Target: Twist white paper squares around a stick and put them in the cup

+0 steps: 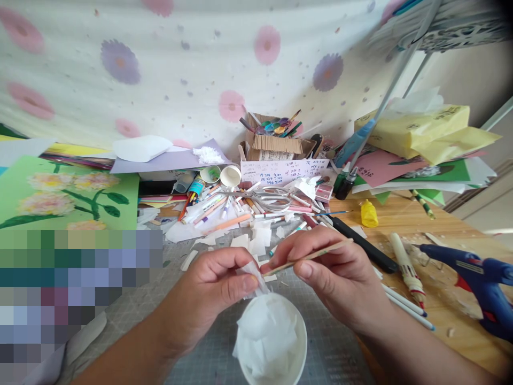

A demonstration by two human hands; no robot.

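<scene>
My left hand [224, 280] pinches a small piece of thin white paper [254, 275] between thumb and index finger. In my right hand [332, 272] is a thin wooden stick [308, 256], slanting down to the left, its lower tip close to the white paper; whether they touch is unclear. Just below both hands stands a white bowl [303, 342] holding crumpled pieces of white paper [268, 337]. It rests on a grey cutting mat [192, 342]. Torn white scraps [260, 238] lie on the mat behind my hands.
Markers, scissors [270, 198] and cups crowd the back. A blue glue gun [473, 267], a white pen [404, 264] and a yellow lump [369, 214] are at right. A green flower picture [88, 198] lies left; a yellow tissue pack [417, 131] sits back right.
</scene>
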